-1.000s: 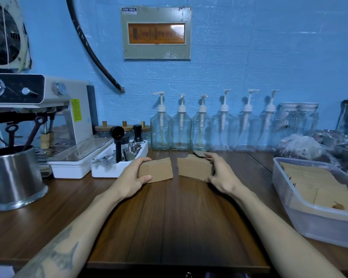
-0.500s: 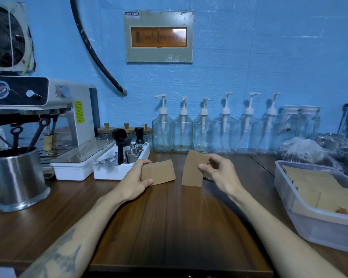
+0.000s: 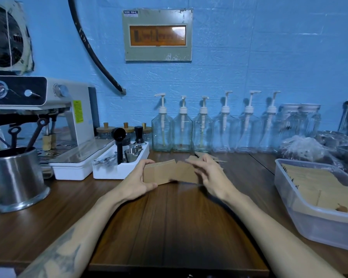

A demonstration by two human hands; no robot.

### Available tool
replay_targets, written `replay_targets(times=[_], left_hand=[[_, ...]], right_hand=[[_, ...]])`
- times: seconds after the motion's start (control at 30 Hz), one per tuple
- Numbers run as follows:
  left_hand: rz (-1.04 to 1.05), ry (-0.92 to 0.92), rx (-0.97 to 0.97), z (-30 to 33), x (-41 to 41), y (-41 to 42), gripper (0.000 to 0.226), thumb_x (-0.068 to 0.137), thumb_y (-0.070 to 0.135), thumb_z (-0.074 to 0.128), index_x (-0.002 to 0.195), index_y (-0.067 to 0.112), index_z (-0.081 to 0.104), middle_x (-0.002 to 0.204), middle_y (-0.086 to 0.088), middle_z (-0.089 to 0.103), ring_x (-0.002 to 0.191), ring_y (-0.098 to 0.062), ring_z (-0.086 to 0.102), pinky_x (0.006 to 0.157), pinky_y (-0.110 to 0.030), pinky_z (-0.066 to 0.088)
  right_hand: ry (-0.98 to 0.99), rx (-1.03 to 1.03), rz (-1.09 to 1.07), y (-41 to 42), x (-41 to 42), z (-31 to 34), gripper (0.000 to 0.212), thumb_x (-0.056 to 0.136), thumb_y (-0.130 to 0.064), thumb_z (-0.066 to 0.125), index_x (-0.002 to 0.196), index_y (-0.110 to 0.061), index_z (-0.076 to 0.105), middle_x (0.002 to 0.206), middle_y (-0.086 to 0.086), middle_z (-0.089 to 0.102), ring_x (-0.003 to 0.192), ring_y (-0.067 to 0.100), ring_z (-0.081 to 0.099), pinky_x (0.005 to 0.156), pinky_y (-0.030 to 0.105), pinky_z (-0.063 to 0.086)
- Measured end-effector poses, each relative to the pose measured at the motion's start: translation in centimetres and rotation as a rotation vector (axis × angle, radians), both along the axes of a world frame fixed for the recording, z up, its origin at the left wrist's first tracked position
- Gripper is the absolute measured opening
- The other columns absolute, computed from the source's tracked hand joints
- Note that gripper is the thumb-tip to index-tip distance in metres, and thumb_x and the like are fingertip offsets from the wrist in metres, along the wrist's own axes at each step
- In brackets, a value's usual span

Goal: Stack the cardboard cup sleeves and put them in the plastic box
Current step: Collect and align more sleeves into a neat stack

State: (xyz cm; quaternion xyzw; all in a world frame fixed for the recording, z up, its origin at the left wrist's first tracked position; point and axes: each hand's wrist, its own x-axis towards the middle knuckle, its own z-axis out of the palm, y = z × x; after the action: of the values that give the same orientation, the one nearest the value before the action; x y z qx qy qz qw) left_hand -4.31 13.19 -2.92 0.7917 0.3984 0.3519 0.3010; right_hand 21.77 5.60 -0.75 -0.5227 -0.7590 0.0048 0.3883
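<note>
- Head view: your bare forearms reach forward over the wooden bench.
- Your left hand has its grip clamped on a stack of cardboard sleeves, thumb under, fingers over the top edge.
- Your right hand pinches another sleeve that touches the stack's right end.
- More sleeves lie behind your right hand.
- At the right, the plastic box holds flat sleeves.
- Pump bottles line the blue wall.

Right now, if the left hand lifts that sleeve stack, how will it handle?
Probably light: the sleeve stack is thin flat cardboard. Likely to fan or slide apart, since its layers look loose and only the left hand pinches one end. It should flex rather than break; the right hand supports the other end.
</note>
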Motion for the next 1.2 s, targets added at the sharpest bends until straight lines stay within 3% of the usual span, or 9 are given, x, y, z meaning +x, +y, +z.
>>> replay_targets(times=[0.1, 0.27, 0.47, 0.53, 0.6, 0.7, 0.87, 1.07, 1.2], left_hand=[[-0.019, -0.044, -0.046, 0.2, 0.4, -0.5, 0.074, 0.075, 0.02, 0.086, 0.13, 0.029, 0.038, 0.118, 0.004, 0.056, 0.104, -0.013, 0.06, 0.084, -0.023, 0.05], [-0.03, -0.074, -0.058, 0.4, 1.2, -1.2, 0.071, 0.073, 0.033, 0.086, 0.128, 0.03, 0.041, 0.117, 0.009, 0.059, 0.105, -0.007, 0.061, 0.09, -0.026, 0.051], [-0.08, -0.085, 0.017, 0.0, 1.9, -1.0, 0.04, 0.089, 0.028, 0.071, 0.121, 0.026, 0.046, 0.112, 0.003, 0.064, 0.101, -0.011, 0.064, 0.094, -0.034, 0.053], [-0.074, -0.063, 0.062, -0.2, 1.8, -0.7, 0.033, 0.093, 0.029, 0.066, 0.12, 0.028, 0.046, 0.11, 0.003, 0.064, 0.102, -0.014, 0.063, 0.096, -0.039, 0.052], [-0.083, -0.056, 0.085, -0.2, 1.7, -0.6, 0.033, 0.094, 0.03, 0.064, 0.121, 0.033, 0.046, 0.114, 0.003, 0.062, 0.106, -0.014, 0.062, 0.097, -0.04, 0.051], [-0.112, -0.052, 0.107, -0.2, 1.8, -0.6, 0.039, 0.094, 0.023, 0.064, 0.125, 0.038, 0.046, 0.122, 0.008, 0.058, 0.111, -0.011, 0.059, 0.098, -0.035, 0.05], [-0.102, -0.063, 0.128, -0.3, 1.8, -0.2, 0.035, 0.092, 0.016, 0.066, 0.12, 0.032, 0.053, 0.116, 0.01, 0.062, 0.109, -0.008, 0.059, 0.096, -0.03, 0.049], [-0.074, -0.055, 0.086, -0.2, 1.9, -0.3, 0.036, 0.089, 0.028, 0.066, 0.12, 0.031, 0.047, 0.114, 0.003, 0.059, 0.105, -0.013, 0.059, 0.093, -0.032, 0.05], [-0.062, -0.051, 0.0, -0.2, 2.2, -0.4, 0.035, 0.096, 0.018, 0.062, 0.12, 0.029, 0.039, 0.11, 0.0, 0.056, 0.102, -0.015, 0.057, 0.093, -0.033, 0.049]], right_hand=[[-0.093, 0.011, -0.012, 0.4, -0.8, -0.7, 0.045, 0.095, 0.005, 0.048, 0.132, -0.018, 0.062, 0.093, -0.006, 0.038, 0.087, 0.002, 0.035, 0.084, 0.006, 0.032], [-0.052, -0.114, 0.016, 1.0, -2.4, -0.9, 0.074, 0.088, 0.011, 0.048, 0.151, -0.026, 0.034, 0.146, 0.001, 0.025, 0.137, 0.017, 0.028, 0.113, 0.031, 0.033], [-0.015, -0.179, 0.116, 1.0, -4.4, -0.9, 0.096, 0.089, 0.011, 0.049, 0.155, -0.037, -0.001, 0.16, -0.016, -0.018, 0.138, -0.003, 0.003, 0.105, 0.014, 0.021], [-0.056, -0.192, 0.096, 1.5, -4.1, -1.4, 0.084, 0.094, 0.002, 0.049, 0.156, -0.032, 0.002, 0.162, -0.012, -0.012, 0.143, 0.002, 0.001, 0.114, 0.022, 0.017], [-0.114, -0.193, 0.058, 1.8, -3.5, -1.6, 0.068, 0.099, -0.01, 0.048, 0.156, -0.027, 0.015, 0.158, -0.005, 0.014, 0.146, 0.016, 0.018, 0.119, 0.036, 0.022], [-0.076, -0.206, 0.066, 1.9, -3.0, -1.4, 0.049, 0.102, -0.015, 0.044, 0.148, -0.027, 0.033, 0.126, -0.003, 0.038, 0.118, 0.014, 0.042, 0.102, 0.027, 0.035], [-0.051, -0.174, 0.077, 2.1, -2.8, -1.4, 0.048, 0.099, -0.017, 0.051, 0.145, -0.027, 0.039, 0.119, -0.003, 0.041, 0.111, 0.008, 0.041, 0.095, 0.019, 0.03], [-0.017, -0.234, 0.033, 2.0, -2.0, -1.5, 0.055, 0.098, -0.032, 0.054, 0.149, -0.03, 0.032, 0.139, 0.0, 0.042, 0.135, 0.019, 0.036, 0.109, 0.028, 0.029], [0.042, -0.349, 0.051, 1.9, -2.4, -1.6, 0.068, 0.102, -0.034, 0.046, 0.157, -0.026, 0.007, 0.163, 0.005, 0.015, 0.151, 0.018, 0.01, 0.123, 0.038, 0.014]])
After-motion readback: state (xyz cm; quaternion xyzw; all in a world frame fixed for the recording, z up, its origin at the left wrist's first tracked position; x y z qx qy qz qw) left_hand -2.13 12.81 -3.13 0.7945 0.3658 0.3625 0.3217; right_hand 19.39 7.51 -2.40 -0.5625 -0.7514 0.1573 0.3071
